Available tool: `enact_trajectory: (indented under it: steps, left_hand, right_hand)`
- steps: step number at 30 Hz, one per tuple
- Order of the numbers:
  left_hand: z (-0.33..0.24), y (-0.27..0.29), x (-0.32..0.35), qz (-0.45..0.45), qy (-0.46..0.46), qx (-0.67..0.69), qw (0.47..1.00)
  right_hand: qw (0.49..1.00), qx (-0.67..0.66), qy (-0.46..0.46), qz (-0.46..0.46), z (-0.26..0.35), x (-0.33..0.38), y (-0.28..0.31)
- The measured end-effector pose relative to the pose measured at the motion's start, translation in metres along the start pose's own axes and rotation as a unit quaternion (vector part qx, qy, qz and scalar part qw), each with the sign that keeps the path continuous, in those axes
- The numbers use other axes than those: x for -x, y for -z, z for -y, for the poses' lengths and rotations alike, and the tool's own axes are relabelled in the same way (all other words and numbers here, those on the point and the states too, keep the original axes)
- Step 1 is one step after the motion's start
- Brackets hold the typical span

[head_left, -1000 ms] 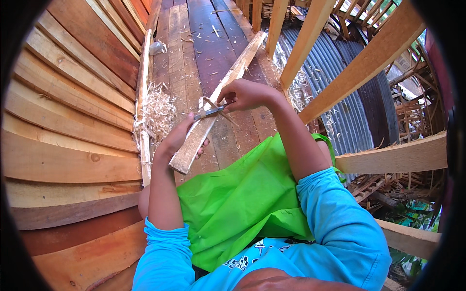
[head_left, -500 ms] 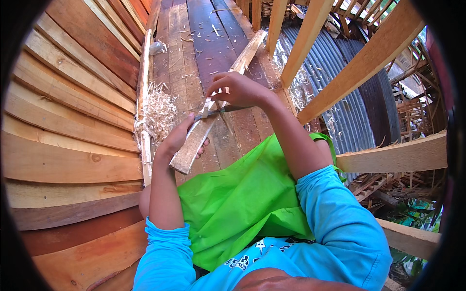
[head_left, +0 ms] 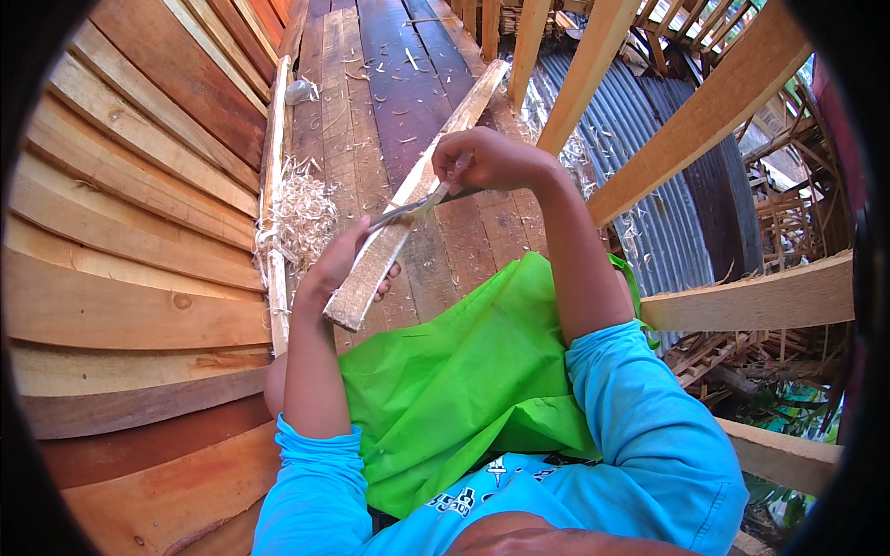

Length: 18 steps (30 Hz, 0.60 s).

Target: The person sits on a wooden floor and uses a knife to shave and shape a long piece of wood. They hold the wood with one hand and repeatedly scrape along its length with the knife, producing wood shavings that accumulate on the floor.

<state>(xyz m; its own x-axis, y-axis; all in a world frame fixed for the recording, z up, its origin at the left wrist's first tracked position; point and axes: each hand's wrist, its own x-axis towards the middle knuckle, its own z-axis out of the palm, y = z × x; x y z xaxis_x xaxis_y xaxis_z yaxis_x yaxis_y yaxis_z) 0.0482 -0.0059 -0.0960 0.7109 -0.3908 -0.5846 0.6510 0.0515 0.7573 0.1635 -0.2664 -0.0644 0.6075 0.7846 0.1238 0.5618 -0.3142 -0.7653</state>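
Observation:
A long, narrow wooden board [head_left: 371, 269] slants away from me, its near end above my lap. My left hand [head_left: 336, 269] wraps round the board near that end, fingertips showing on its far side, thumb at the tip of a metal blade. The blade [head_left: 399, 214] lies across the board, with a dark end reaching right, below my right hand. My right hand [head_left: 491, 159] is closed above the blade's right part, fingers pinched on a thin pale wood shaving [head_left: 455, 172]. Whether it also touches the blade's dark end is hidden.
Curled shavings [head_left: 306, 208] are heaped against a pale rail [head_left: 276, 204] at left, beside a wall of wooden planks [head_left: 139, 278]. More shavings litter the plank floor [head_left: 375, 83]. Upright wooden slats [head_left: 667, 120] stand on the right, before corrugated metal sheeting [head_left: 640, 157]. A green apron [head_left: 473, 371] covers my lap.
My right hand has moved right, off the board's top face, with the shaving in its fingers. The blade's right end has lifted slightly. My left hand and the board have stayed in place.

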Motion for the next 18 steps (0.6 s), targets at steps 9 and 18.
enact_trajectory:
  steps: [9, 18]
  left_hand:
    - [0.003, 0.004, -0.004, 0.009, -0.007, 0.015, 1.000]
    - [0.003, 0.002, -0.003, -0.011, 0.005, 0.007, 1.000]
  right_hand:
    - [0.987, 0.096, -0.104, -0.079, -0.029, 0.021, 0.030]
    - [0.929, -0.235, -0.087, -0.271, -0.026, 0.032, 0.049]
